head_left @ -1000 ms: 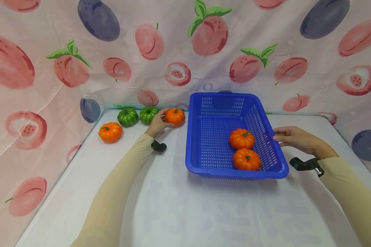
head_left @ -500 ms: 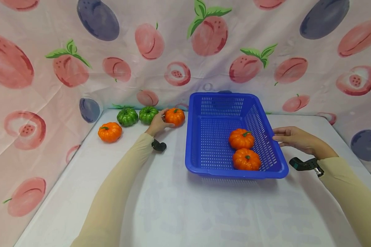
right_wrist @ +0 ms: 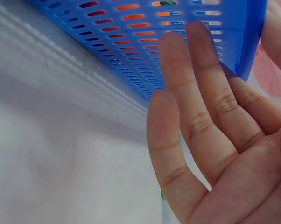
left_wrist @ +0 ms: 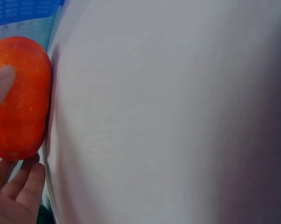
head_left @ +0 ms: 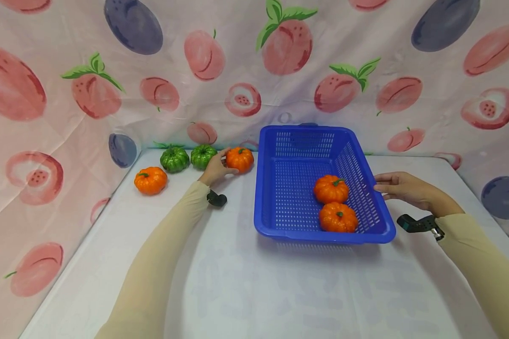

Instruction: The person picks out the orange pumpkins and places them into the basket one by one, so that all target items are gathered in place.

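Note:
My left hand [head_left: 217, 168] holds an orange pumpkin [head_left: 240, 160] at the back of the table. In the left wrist view its thumb [left_wrist: 1, 86] lies across the pumpkin's skin and the other fingers [left_wrist: 32, 183] reach its far side. My right hand [head_left: 407, 189] is at the right side of a blue plastic basket [head_left: 263, 188]. The rim sits between the thumb and the fingers [right_wrist: 178, 65], which lie fairly straight along the slotted outer wall in the right wrist view. Inside the basket, toward its right, are two orange pumpkins, one farther back [head_left: 331, 190] and one nearer [head_left: 338, 218].
Two green pumpkins, one [head_left: 175, 159] left of the other [head_left: 202, 157], stand along the back edge. Another orange pumpkin [head_left: 151, 181] lies at the far left. A fruit-print cloth [head_left: 297, 94] hangs behind the white table [head_left: 220, 282].

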Demonstrator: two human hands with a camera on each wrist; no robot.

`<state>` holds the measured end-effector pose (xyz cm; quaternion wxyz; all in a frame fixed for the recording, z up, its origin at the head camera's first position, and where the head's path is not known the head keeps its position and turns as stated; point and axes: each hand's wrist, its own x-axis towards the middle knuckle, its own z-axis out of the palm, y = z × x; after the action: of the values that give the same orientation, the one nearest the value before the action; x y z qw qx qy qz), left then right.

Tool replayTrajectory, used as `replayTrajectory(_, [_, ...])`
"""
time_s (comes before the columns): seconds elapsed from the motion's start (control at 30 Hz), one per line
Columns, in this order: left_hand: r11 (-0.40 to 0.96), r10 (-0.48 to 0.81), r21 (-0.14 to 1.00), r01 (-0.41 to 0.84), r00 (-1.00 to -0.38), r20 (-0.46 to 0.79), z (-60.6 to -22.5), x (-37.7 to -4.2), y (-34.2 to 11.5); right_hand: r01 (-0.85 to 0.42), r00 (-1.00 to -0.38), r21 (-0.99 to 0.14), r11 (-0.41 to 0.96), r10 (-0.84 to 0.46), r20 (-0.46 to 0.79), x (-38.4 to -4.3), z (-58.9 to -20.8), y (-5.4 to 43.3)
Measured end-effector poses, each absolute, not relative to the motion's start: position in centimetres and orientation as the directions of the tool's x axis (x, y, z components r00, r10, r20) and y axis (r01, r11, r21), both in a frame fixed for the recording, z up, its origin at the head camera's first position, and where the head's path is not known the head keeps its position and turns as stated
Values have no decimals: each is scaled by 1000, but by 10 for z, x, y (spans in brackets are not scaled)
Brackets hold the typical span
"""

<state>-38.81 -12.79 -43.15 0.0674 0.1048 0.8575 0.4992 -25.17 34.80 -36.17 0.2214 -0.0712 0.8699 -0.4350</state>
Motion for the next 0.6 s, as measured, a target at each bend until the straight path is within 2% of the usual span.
replayTrajectory(0.3, [527, 307, 836, 153, -952, -20, -431, -393, -130, 74, -893, -788, 611, -310, -325, -252, -361, 346])
replayTrajectory(0.6, [502, 321, 850, 157, -947, -15, -431, -393, -129, 75, -891, -795, 602, -318, -324, -251, -361, 348])
